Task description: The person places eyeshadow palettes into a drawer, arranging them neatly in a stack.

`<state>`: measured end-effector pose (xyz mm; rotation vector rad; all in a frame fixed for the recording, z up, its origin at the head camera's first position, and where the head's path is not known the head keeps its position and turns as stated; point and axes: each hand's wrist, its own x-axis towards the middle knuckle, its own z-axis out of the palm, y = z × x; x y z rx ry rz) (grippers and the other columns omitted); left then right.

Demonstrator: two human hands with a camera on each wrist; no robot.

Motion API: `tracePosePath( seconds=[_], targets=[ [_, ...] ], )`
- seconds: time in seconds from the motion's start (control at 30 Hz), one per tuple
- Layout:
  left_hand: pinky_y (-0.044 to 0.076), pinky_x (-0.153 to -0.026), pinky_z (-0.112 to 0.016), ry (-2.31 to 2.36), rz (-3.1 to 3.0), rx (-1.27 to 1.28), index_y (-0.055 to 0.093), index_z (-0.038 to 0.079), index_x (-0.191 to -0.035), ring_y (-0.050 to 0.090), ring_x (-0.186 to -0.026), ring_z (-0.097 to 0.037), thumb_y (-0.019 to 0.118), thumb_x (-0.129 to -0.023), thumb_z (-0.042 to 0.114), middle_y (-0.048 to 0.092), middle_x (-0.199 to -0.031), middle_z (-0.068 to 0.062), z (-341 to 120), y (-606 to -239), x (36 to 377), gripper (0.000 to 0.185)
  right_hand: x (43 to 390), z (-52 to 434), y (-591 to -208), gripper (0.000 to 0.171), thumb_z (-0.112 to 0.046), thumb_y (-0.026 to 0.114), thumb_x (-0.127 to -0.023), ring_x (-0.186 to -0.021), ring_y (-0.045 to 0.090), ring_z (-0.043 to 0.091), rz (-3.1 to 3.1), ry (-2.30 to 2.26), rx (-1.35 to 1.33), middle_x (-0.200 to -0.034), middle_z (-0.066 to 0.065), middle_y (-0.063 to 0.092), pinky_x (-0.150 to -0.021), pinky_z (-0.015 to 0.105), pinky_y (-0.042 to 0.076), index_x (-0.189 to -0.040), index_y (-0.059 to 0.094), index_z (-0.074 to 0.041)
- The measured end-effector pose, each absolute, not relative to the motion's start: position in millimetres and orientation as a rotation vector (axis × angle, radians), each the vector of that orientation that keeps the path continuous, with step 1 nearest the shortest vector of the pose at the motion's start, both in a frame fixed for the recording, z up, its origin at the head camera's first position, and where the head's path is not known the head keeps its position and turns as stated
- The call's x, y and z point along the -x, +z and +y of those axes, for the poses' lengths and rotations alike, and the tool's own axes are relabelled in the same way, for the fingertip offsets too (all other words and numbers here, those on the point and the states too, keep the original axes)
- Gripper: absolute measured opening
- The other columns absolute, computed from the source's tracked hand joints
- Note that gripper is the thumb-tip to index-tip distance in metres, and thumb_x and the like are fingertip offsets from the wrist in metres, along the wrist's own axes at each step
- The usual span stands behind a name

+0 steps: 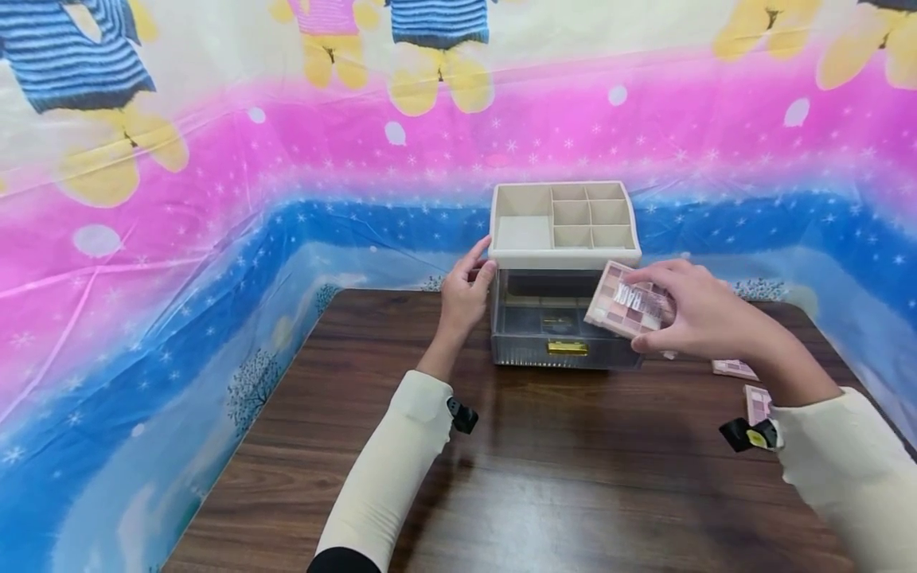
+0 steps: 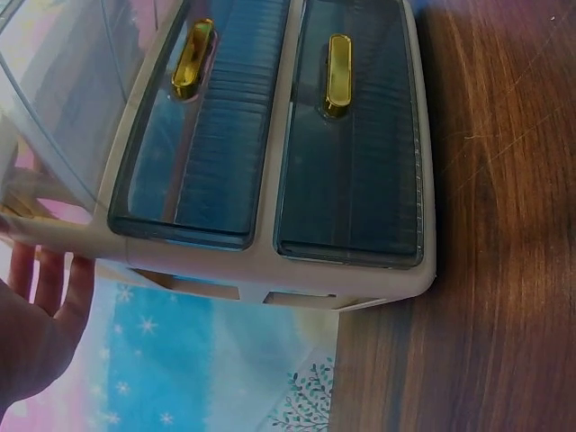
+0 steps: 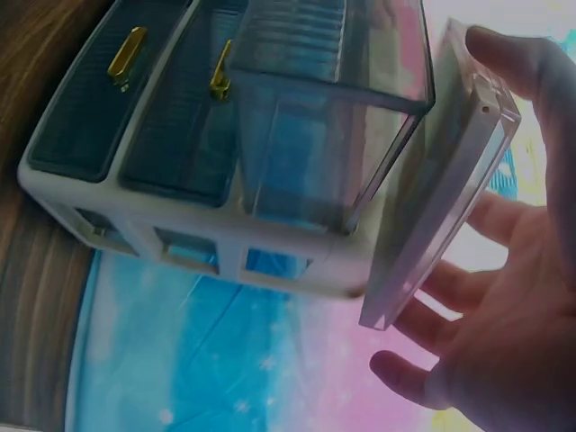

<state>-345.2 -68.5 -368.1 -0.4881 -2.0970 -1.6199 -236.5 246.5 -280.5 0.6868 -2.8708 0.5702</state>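
Gripping an eyeshadow palette (image 1: 629, 305) before the organizer (image 1: 564, 274), right hand (image 1: 698, 314); left hand (image 1: 466, 294) flat against its side.

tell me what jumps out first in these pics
The beige organizer with smoky drawers stands at the table's far edge, before a loud pink and blue backdrop. The right hand holds a pink palette in front of the pulled-out top drawer, while the left hand touches the organizer's left side.

Left hand (image 1: 466, 293): arm extended forward, fingers straight, thumb up. Right hand (image 1: 698, 312): raised, fingers and thumb curled in a grip.
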Motion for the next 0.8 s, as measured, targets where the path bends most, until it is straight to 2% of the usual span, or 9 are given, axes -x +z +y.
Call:
tracePosePath(
  seconds=[0.07, 0.27, 0.5, 0.6, 0.7, 0.8],
  targets=[
    [0.056, -0.09, -0.039, -1.619, -2.098, 0.497, 0.057, 0.018, -0.147, 0.068, -0.108, -0.03, 0.059, -0.104, 0.023, 0.07, -0.125, -0.019, -68.4, -367.1, 346.0, 0.043, 239.1, 239.2, -277.1, 0.083, -0.039, 0.09, -0.069, -0.128, 0.046, 0.041, -2.876, 0.525, -0.732, -0.149, 0.023, 0.048, -0.09, 0.061, 0.043, -0.142, 0.058, -0.016],
    [0.056, -0.086, -0.035, -1.697, -2.085, 0.497, 0.058, 0.02, -0.146, 0.068, -0.106, -0.028, 0.061, -0.104, 0.023, 0.071, -0.123, -0.017, -68.9, -365.5, 344.8, 0.043, 251.4, 217.4, -271.7, 0.074, -0.037, 0.086, -0.071, -0.127, 0.049, 0.033, -2.877, 0.488, -0.912, -0.144, 0.012, 0.055, -0.095, 0.057, 0.041, -0.138, 0.062, -0.019],
    [0.056, -0.085, -0.041, -1.721, -2.075, 0.487, 0.056, 0.015, -0.147, 0.066, -0.106, -0.032, 0.062, -0.103, 0.023, 0.069, -0.122, -0.02, -67.4, -365.1, 343.3, 0.045, 258.9, 208.5, -275.9, 0.064, -0.037, 0.077, -0.083, -0.123, 0.051, 0.031, -2.902, 0.494, -1.127, -0.147, 0.014, 0.052, -0.094, 0.054, 0.046, -0.14, 0.06, -0.016],
    [0.056, -0.084, -0.041, -1.701, -2.076, 0.489, 0.057, 0.016, -0.146, 0.066, -0.104, -0.032, 0.063, -0.102, 0.023, 0.069, -0.122, -0.019, -66.3, -363.9, 343.0, 0.045, 259.1, 212.0, -278.5, 0.054, -0.033, 0.073, -0.09, -0.13, 0.049, 0.035, -2.903, 0.518, -1.148, -0.15, 0.015, 0.05, -0.101, 0.058, 0.044, -0.139, 0.06, -0.015],
    [0.056, -0.082, -0.038, -1.666, -2.077, 0.49, 0.058, 0.018, -0.145, 0.067, -0.103, -0.029, 0.063, -0.102, 0.024, 0.07, -0.119, -0.017, -65.5, -363.9, 343.7, 0.043, 257.8, 219.1, -279.5, 0.046, -0.027, 0.071, -0.093, -0.14, 0.043, 0.041, -2.873, 0.563, -1.112, -0.15, 0.015, 0.051, -0.11, 0.065, 0.037, -0.136, 0.062, -0.013],
    [0.056, -0.081, -0.035, -1.634, -2.079, 0.492, 0.06, 0.019, -0.143, 0.068, -0.102, -0.029, 0.063, -0.102, 0.025, 0.071, -0.117, -0.017, -64.2, -364.0, 345.7, 0.042, 256.5, 231.9, -280.1, 0.042, -0.023, 0.072, -0.094, -0.139, 0.044, 0.042, -2.83, 0.617, -1.024, -0.146, 0.016, 0.054, -0.111, 0.066, 0.035, -0.134, 0.064, -0.011]
  ],
)
